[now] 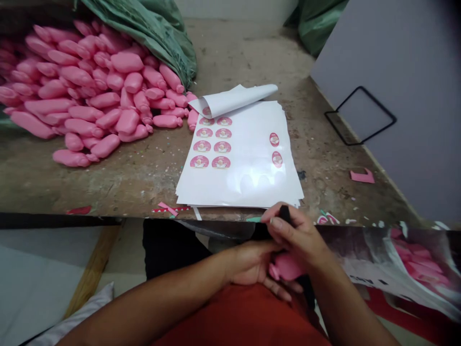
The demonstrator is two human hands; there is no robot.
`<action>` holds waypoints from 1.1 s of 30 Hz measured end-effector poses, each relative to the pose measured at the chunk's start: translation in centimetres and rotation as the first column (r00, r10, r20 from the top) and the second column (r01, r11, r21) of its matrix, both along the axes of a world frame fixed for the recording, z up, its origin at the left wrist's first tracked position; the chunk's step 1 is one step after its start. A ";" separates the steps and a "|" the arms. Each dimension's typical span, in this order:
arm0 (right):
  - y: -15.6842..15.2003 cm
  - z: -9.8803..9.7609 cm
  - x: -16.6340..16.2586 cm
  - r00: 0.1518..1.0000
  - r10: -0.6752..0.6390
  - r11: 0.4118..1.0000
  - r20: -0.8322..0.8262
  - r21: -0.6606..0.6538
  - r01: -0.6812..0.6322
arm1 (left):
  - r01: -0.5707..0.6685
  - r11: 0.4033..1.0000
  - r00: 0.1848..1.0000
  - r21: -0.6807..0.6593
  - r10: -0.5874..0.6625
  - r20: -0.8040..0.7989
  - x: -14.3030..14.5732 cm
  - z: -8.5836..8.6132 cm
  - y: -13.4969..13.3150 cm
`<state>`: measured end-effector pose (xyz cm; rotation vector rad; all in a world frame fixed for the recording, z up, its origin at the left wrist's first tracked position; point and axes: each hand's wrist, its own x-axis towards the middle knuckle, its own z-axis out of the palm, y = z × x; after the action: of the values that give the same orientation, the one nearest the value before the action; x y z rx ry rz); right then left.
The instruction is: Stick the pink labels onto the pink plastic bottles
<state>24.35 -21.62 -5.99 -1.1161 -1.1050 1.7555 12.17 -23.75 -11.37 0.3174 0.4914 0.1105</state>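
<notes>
In front of my lap, my left hand (252,265) is turned palm up, with a small pink plastic bottle (288,267) lying across its fingers. Over the bottle, my right hand (300,235) is closed around a short black object (285,213), whose kind I cannot make out. Part of the bottle is hidden behind the right hand. Just beyond my hands, a stack of white sticker sheets (245,185) lies on the table. Pink oval labels (221,162) remain in two columns on its left and a pair on its right; the top sheet's far edge is curled over.
Many pink bottles (82,113) spill from a green sack (154,33) on the worn table (230,53). A black wire frame (378,137) stands against the grey panel at right. Below the edge, a white bag (370,269) holds pink items. Scraps lie along the front edge.
</notes>
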 end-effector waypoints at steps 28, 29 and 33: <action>-2.7 -10.5 -2.0 0.320 0.408 0.757 0.855 -0.120 -0.643 | 0.870 0.031 0.472 0.491 0.234 -0.850 -14.8 -4.9 -2.6; -3.2 -10.1 -1.8 0.329 0.406 0.764 0.852 -0.118 -0.635 | 0.863 0.028 0.487 0.505 0.223 -0.844 -14.6 -4.8 -2.9; -4.3 -8.2 -1.8 0.378 0.386 0.799 0.842 -0.100 -0.594 | 0.822 0.060 0.540 0.566 0.232 -0.809 -13.9 -3.6 -3.4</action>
<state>22.57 -25.97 -14.20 -1.6627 -2.4060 1.3797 -1.76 -27.13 -14.99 2.0039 1.1853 -0.2841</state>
